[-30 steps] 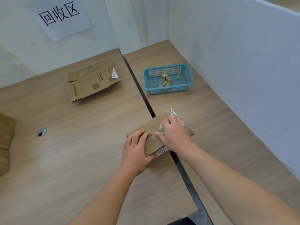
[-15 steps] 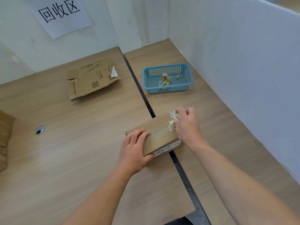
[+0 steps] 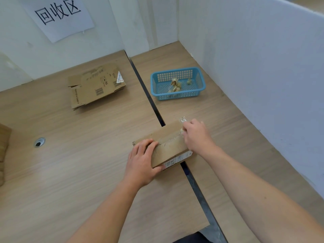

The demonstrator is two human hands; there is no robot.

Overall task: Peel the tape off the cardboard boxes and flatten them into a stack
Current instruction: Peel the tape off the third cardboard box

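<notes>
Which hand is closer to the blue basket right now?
Right. The right hand pinches tape at the far right end of the box, in front of the basket; the left hand grips the left end, farther back toward the person.

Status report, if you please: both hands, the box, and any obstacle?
Left hand grips cardboard box at its left end. Right hand pinches clear tape, partly lifted at the right end. Nothing between box and blue basket.

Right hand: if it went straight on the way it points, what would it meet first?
Probably the blue basket, after bare tabletop; the right hand, pinching the tape, points roughly at its near wall.
</notes>
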